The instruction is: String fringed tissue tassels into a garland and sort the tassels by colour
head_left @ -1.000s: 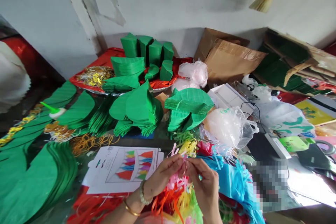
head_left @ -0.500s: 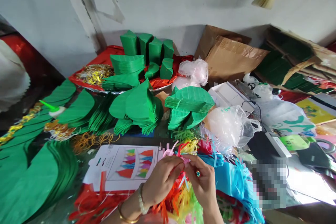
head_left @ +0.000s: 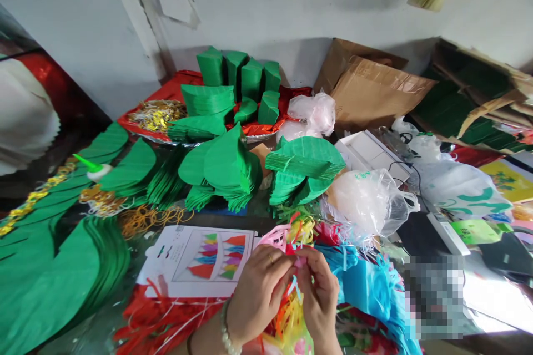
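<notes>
My left hand (head_left: 261, 283) and my right hand (head_left: 320, 288) meet fingertip to fingertip, both closed in a pinch. A small pink strip (head_left: 298, 260) shows between the fingers; part of it is covered by them. Pink strips (head_left: 275, 236) stick out past the left fingers, with a yellow tassel (head_left: 303, 228) just beyond. Yellow and orange fringe strips (head_left: 289, 319) hang below and between the hands. To the right of my right hand lies a blue tissue tassel bundle (head_left: 362, 283). A printed card (head_left: 166, 283) picturing tassel garlands lies left of my left hand, over red strips (head_left: 144, 319).
Stacks of green leaf-shaped sheets (head_left: 79, 272) cover the left and back of the table. A green-tipped glue bottle (head_left: 97, 171) rests among them, near rubber bands (head_left: 154, 219). Plastic bags (head_left: 360, 199), a white box (head_left: 372, 152) and cardboard (head_left: 375, 91) stand at the right.
The scene has shifted slightly right in view. My hands stay pinched together, with the left hand turned a little more back-up. More pink strips show beyond the left fingers.
</notes>
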`<state>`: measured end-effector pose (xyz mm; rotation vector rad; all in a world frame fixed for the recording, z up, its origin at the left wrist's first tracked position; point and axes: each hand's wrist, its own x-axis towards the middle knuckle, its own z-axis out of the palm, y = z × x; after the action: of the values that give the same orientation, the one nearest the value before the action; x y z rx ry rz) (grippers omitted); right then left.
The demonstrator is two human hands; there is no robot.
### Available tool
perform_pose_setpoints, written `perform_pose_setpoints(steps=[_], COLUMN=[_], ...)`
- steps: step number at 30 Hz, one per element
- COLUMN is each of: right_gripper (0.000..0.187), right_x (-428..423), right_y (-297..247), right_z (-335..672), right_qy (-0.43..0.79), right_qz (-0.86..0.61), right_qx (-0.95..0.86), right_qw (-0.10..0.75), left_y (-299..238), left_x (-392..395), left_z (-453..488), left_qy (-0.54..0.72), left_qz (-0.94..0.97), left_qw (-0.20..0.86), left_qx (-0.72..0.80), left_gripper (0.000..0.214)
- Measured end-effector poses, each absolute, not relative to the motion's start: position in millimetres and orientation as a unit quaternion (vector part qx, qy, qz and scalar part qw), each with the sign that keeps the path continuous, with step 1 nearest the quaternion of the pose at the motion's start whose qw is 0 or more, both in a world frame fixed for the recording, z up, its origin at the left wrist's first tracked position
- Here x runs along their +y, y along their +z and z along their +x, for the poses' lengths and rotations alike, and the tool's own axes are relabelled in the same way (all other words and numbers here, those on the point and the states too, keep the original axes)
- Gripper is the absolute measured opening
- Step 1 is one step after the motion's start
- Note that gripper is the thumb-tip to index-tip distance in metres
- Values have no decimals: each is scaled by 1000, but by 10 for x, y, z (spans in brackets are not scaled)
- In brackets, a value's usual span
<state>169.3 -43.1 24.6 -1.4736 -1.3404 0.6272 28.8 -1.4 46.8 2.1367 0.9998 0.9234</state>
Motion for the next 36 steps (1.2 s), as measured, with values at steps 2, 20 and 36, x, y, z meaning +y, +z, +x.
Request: perform_pose_setpoints(steps=[2, 20, 36], right_gripper=[13, 31, 29], right_x=[-448, -674, -820], right_y=[246, 156, 2], right_z=[1707, 1703, 2723], right_qy=[295, 41, 289], right_qz=[-599, -675, -680], right_qx=[-537, -627, -591], right_qw=[516, 386, 323], left_y=[498, 391, 451], left_x=[-11, -115, 550], left_z=[272, 234, -743], left_qy=[338, 368, 589], left_qz=[818, 763, 320], left_qw=[291, 333, 613], left_qx=[363, 414, 418], left_gripper=[22, 9, 22])
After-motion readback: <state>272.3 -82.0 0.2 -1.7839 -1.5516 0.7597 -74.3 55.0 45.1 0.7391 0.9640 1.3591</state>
